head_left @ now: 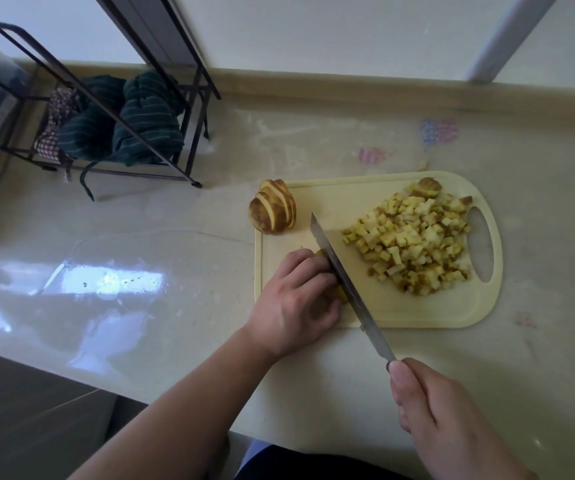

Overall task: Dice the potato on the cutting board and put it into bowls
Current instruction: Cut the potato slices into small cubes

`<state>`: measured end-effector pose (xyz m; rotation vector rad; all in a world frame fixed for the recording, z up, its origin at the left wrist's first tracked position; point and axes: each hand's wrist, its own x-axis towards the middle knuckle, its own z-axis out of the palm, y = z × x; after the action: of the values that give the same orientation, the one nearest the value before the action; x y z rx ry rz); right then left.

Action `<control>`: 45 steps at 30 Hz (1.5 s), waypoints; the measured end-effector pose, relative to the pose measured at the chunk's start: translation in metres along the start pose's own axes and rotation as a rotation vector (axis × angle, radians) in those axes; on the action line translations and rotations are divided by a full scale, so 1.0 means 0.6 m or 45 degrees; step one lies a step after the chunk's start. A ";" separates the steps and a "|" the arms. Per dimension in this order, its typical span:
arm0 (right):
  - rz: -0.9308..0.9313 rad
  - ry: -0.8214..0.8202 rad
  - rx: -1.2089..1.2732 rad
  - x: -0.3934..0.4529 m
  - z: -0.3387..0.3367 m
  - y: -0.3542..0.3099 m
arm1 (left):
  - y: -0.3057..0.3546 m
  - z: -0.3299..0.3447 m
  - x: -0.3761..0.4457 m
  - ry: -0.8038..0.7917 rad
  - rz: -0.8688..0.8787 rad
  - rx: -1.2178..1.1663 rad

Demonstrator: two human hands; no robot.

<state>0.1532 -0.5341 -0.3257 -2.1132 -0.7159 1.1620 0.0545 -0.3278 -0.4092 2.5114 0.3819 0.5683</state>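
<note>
Dicing in progress, head view. A pale yellow plastic cutting board (pixel 365 195) with a slot handle lay on the glossy cream stone surface (pixel 175 209). The left hand (pixel 296 292), fingers curled, pressed down on a small piece of unpeeled brown potato (pixel 334 293) at the board's near left edge; most of that piece was hidden under the fingers. The right hand (pixel 452 420) gripped the handle of a long steel knife (pixel 341 278), whose blade ran diagonally across the board and stood against the held piece, just beside the left fingertips. To the blade's right, a broad heap of small yellow potato cubes (pixel 414 240) covered much of the board, with an uncut brown end piece (pixel 428 187) at its far edge. A fan of sliced potato (pixel 274 211), not yet cubed, straddled the board's far left corner. No bowls appeared in view. Judged from this, roughly half or more of the dicing was done; the held piece, the sliced fan and all transfer to bowls remained. A dark wire rack (pixel 113 109) holding striped cloths stood well apart.
</note>
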 end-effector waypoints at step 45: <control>-0.075 0.075 -0.067 0.032 0.008 -0.013 | -0.007 -0.001 -0.016 0.070 0.029 0.001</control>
<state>0.1567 -0.5143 -0.3326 -2.1455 -0.7839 1.0556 0.0455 -0.3279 -0.4140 2.5078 0.3748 0.6473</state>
